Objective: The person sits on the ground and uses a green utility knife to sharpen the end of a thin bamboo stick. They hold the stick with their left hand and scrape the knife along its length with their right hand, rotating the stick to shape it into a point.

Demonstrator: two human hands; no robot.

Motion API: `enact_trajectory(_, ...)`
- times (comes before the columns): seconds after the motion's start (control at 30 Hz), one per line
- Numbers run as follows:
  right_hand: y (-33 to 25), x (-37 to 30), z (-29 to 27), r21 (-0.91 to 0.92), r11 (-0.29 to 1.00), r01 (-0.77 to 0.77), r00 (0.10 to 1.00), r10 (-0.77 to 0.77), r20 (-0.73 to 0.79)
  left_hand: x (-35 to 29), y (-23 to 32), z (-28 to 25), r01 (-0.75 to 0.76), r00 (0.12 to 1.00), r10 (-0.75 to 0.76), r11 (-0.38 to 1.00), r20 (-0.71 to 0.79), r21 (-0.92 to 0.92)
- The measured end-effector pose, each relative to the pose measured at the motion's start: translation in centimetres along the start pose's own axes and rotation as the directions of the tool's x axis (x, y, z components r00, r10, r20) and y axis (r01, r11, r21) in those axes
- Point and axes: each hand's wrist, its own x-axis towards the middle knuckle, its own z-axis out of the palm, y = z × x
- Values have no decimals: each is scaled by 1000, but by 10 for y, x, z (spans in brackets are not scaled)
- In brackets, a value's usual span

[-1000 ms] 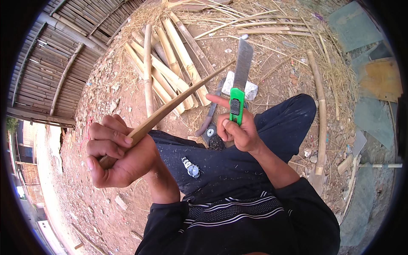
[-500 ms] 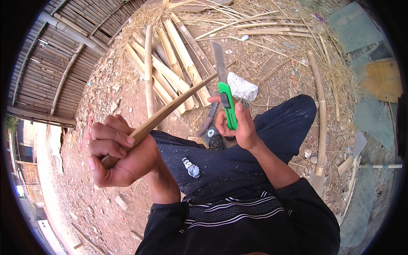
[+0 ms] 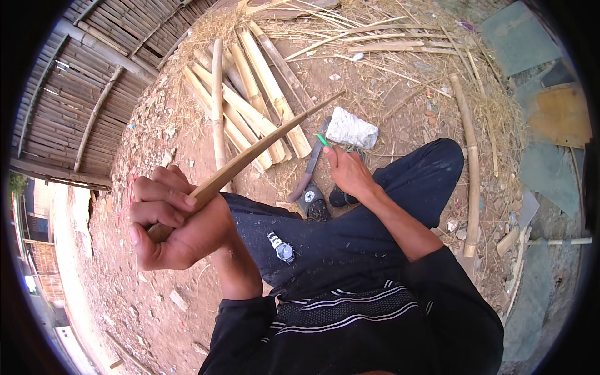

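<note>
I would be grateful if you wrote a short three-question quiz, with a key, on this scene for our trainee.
1. True or false: the left hand holds the tapered stick.
2. Where does the wristwatch lie? A) on the right wrist; B) on the dark trousers; C) on the ground.
3. What colour is the visible part of the slim tool in the right hand's grip?

Key: 1 true; 2 B; 3 green.
</note>
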Motion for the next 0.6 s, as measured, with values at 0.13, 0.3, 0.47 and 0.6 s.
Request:
enact_trajectory(0.13, -42, -23, -17, 181, 962, 204, 960, -232, 155, 0, 8, -7, 10, 1000, -10, 1000, 11, 2)
enact_trajectory(0.3, -3, 25, 3, 46, 998, 40, 999, -39, -17, 5, -3, 5, 10, 998, -11, 1000, -62, -12)
enact_trajectory(0.47, -48, -1, -13, 244, 925, 291, 921, -340, 190, 7, 0, -7, 20, 996, -17, 999, -92, 31)
enact_trajectory(0.6, -10, 20, 7, 113, 989, 95, 995, -91, -41, 5, 1, 8, 22, 995, -17, 999, -101, 48)
